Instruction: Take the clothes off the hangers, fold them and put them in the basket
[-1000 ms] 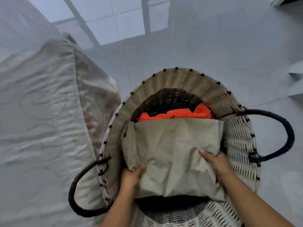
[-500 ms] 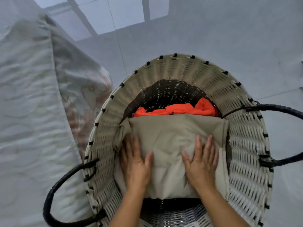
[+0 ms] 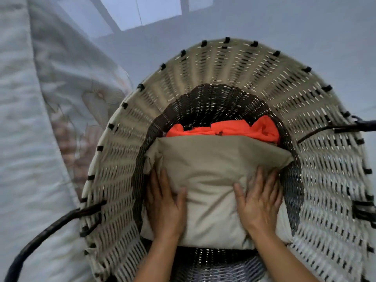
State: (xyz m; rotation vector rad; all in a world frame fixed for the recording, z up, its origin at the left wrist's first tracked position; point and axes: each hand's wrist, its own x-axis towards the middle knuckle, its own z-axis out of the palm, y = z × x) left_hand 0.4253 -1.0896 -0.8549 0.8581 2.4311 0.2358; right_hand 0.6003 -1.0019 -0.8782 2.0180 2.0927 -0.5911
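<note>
A folded beige garment (image 3: pixel 215 171) lies inside the woven basket (image 3: pixel 223 66), on top of an orange garment (image 3: pixel 234 129) whose far edge shows behind it. My left hand (image 3: pixel 164 204) lies flat on the beige garment's left side, fingers straight. On its right side my right hand (image 3: pixel 258 200) presses down with spread fingers. Both forearms reach in over the basket's near rim. No hangers are in view.
The basket stands on a pale tiled floor (image 3: pixel 284 23), with a dark handle at its left (image 3: pixel 40 235) and another at its right (image 3: pixel 345 127). A bed with a light patterned cover (image 3: pixel 30 139) runs along the left, close against the basket.
The beige garment was held by its near edge over the basket, then lowered in. Both hands now lie flat on it, pushing it deeper. The view has moved closer to the basket.
</note>
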